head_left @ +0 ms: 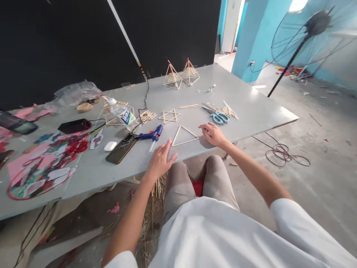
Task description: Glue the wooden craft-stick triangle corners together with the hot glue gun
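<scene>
A triangle of thin wooden sticks (pixel 185 142) lies flat near the table's front edge, between my two hands. My left hand (pixel 160 160) is at the edge, fingers stretched out and holding nothing, its fingertips close to the triangle's left corner. On the other side, my right hand (pixel 213 134) rests on the table by the right corner, fingers loosely bent, with nothing visible in it. A blue glue gun (pixel 156 133) lies left of the triangle. Behind the triangle is a six-pointed stick star (pixel 169 116). Blue-handled scissors (pixel 220 117) lie beyond my right hand, beside loose sticks (pixel 229 111).
Two stick pyramids (pixel 191 72) stand at the back of the grey table (pixel 251 108). To the left are a plastic bottle (pixel 122 113), a phone (pixel 121 149), a white case (pixel 110 146) and a heap of coloured scraps (pixel 55 160). A fan (pixel 318 23) stands at the right.
</scene>
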A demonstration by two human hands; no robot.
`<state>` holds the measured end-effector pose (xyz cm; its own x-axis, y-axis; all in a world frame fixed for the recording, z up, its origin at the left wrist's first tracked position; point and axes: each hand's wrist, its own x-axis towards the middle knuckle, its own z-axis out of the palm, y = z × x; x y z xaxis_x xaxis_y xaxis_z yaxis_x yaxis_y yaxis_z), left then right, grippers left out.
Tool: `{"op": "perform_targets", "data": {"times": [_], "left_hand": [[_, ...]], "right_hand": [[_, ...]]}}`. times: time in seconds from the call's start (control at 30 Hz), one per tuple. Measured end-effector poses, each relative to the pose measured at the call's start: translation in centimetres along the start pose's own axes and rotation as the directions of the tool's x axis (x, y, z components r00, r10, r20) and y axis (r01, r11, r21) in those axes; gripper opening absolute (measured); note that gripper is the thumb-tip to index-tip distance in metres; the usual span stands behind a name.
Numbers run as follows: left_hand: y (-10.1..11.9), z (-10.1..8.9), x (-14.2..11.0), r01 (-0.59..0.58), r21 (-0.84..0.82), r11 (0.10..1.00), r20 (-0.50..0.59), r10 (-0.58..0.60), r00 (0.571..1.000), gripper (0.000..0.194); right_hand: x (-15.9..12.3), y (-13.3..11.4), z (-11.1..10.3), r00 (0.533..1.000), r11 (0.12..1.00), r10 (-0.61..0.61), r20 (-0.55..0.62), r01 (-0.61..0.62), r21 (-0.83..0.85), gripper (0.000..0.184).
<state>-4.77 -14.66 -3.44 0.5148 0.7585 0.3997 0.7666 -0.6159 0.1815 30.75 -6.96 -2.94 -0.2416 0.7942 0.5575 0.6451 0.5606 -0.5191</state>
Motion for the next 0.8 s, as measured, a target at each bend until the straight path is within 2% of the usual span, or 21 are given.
{"op": "perform_targets", "data": {"times": [0.1, 0.17, 0.27, 0.4, 0.5, 0.6, 0.7, 0.8], "left_hand": [[0.2, -0.2, 0.5, 0.033, 0.029, 0.999, -0.006, -0.032, 0.999, 0.076], [0.6, -0.8, 1.5, 0.025, 0.088, 0.996, 0.020, -0.027, 0.999, 0.063], [2.1, -1.7, 4.3, -0.068, 0.190, 0.979, 0.114, 0.047, 0.992, 0.039], [5.3, -1.5, 9.6, -0.234, 0.269, 0.934, 0.280, 0.156, 0.947, 0.024], [7.5, -0.4, 13.1, -0.314, 0.295, 0.902, 0.360, 0.200, 0.911, 0.037], [8.9, 0.5, 15.2, -0.382, 0.295, 0.876, 0.438, 0.231, 0.869, 0.043], [9.5, 0.9, 15.9, -0.411, 0.317, 0.855, 0.487, 0.226, 0.844, 0.043], [9.7, 0.8, 15.8, -0.414, 0.355, 0.838, 0.495, 0.207, 0.844, 0.043]], "right_hand": [[-0.1, 0.7, -0.3, 0.970, 0.980, 0.195, -0.144, -0.198, -0.012, 0.045], [0.6, 1.0, -0.1, 0.940, 0.957, 0.286, -0.186, -0.290, 0.007, 0.045], [1.3, 1.1, 0.1, 0.915, 0.934, 0.356, -0.192, -0.355, 0.039, 0.041], [1.3, 0.9, 0.1, 0.894, 0.915, 0.402, -0.196, -0.402, 0.043, 0.041], [1.1, 1.0, -0.1, 0.888, 0.906, 0.419, -0.191, -0.423, 0.021, 0.042], [1.1, 1.0, -0.1, 0.889, 0.902, 0.424, -0.171, -0.431, -0.005, 0.041], [1.2, 0.9, -0.1, 0.889, 0.898, 0.431, -0.155, -0.440, -0.022, 0.040], [1.2, 0.8, 0.0, 0.888, 0.896, 0.435, -0.146, -0.443, -0.027, 0.039]]}}
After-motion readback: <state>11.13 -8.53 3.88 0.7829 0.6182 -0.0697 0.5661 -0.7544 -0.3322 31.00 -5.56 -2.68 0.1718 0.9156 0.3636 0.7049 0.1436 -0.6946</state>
